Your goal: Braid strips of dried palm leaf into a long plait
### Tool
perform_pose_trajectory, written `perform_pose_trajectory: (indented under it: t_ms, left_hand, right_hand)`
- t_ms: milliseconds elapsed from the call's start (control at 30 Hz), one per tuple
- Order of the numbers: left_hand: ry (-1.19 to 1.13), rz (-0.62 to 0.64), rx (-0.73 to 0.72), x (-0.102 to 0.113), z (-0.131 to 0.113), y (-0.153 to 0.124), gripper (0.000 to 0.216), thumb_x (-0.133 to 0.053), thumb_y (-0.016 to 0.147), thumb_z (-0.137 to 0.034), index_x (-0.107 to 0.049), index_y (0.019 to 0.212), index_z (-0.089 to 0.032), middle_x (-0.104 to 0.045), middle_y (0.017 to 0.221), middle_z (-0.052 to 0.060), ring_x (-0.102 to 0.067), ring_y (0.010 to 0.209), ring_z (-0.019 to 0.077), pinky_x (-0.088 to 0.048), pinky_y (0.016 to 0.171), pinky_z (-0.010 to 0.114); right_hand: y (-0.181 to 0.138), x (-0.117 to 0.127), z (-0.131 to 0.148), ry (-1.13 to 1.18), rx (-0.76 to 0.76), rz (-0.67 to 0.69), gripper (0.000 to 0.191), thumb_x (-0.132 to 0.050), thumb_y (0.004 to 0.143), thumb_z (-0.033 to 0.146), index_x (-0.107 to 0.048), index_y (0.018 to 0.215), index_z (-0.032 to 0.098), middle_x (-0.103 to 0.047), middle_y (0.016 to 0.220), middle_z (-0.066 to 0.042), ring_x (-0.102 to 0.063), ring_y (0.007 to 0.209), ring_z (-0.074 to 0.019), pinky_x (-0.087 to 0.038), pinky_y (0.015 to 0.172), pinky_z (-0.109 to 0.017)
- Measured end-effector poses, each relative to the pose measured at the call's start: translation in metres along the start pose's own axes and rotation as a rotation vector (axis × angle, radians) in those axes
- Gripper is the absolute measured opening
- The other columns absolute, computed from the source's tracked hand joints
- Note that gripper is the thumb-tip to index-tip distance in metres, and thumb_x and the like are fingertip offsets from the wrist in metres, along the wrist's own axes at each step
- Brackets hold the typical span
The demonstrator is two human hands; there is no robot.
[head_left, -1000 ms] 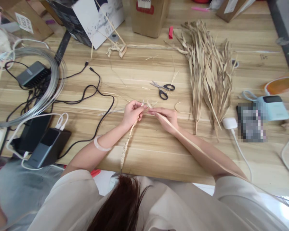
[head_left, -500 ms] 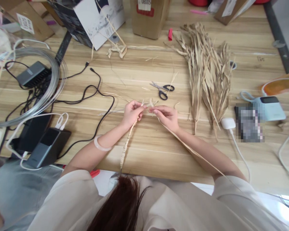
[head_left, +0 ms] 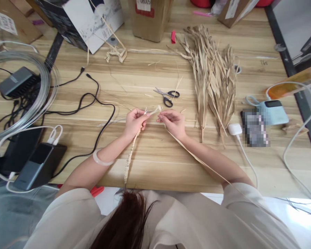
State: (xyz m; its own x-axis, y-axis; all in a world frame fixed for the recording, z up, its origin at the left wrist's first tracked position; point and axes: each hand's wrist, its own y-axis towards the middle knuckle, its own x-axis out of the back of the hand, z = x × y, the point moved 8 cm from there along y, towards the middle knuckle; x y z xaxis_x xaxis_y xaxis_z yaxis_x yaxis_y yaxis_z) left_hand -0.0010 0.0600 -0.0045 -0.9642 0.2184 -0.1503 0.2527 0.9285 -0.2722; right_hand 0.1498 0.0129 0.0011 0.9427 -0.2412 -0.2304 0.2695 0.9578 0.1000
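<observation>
With the left hand (head_left: 136, 123)'s grip closed on one end of the braid (head_left: 130, 157), which stretches toward the near edge, and the right hand (head_left: 173, 122) seemingly pinching a long strip (head_left: 195, 158) that trails along the forearm (head_left: 208, 156), a careless arm movement could snag or split the strip. The wooden surface (head_left: 160, 169) carries scissors (head_left: 168, 93) just beyond, dried leaves (head_left: 217, 81) and coiled wire (head_left: 45, 86); boxes (head_left: 151, 24) stand behind.

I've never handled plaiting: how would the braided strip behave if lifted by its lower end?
The braided strip is probably light, being slender. It may be fairly stiff, running nearly straight from the left hand. Its knobbly surface likely resists slipping.
</observation>
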Motion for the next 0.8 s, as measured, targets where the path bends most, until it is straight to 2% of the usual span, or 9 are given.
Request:
perform_pose_trajectory:
  t_ms: [233, 533, 800]
  left_hand:
    - [-0.031, -0.016, -0.012, 0.0019, -0.0002, 0.0009, 0.028, -0.075, 0.06, -0.023, -0.048, 0.067, -0.017, -0.049, 0.045, -0.008, -0.038, 0.033, 0.0035, -0.029, 0.028, 0.015]
    - [-0.023, -0.014, -0.02, 0.0027, 0.003, 0.0022, 0.027, -0.073, 0.062, -0.024, -0.048, 0.068, -0.017, -0.049, 0.047, -0.009, -0.039, 0.034, 0.0025, -0.028, 0.029, 0.013]
    - [-0.028, -0.02, -0.009, 0.0038, 0.0031, 0.0017, 0.028, -0.073, 0.062, -0.025, -0.048, 0.069, -0.017, -0.047, 0.044, -0.01, -0.038, 0.033, 0.0027, -0.028, 0.029, 0.014]
  right_hand:
    - [0.0028, 0.0025, 0.0007, 0.06, 0.008, -0.017, 0.025, -0.073, 0.071, 0.035, -0.056, 0.081, 0.02, -0.064, 0.064, 0.005, -0.062, 0.054, -0.0086, -0.052, 0.052, -0.022]
    - [0.006, 0.0086, -0.0001, 0.14, 0.006, -0.058, 0.021, -0.07, 0.074, 0.031, -0.056, 0.086, 0.021, -0.064, 0.066, 0.005, -0.057, 0.049, -0.0067, -0.046, 0.051, -0.022]
    - [0.0048, 0.0071, -0.0033, 0.267, -0.14, -0.1, 0.025, -0.066, 0.067, 0.024, -0.052, 0.088, 0.022, -0.058, 0.056, 0.008, -0.046, 0.042, -0.0059, -0.034, 0.043, -0.021]
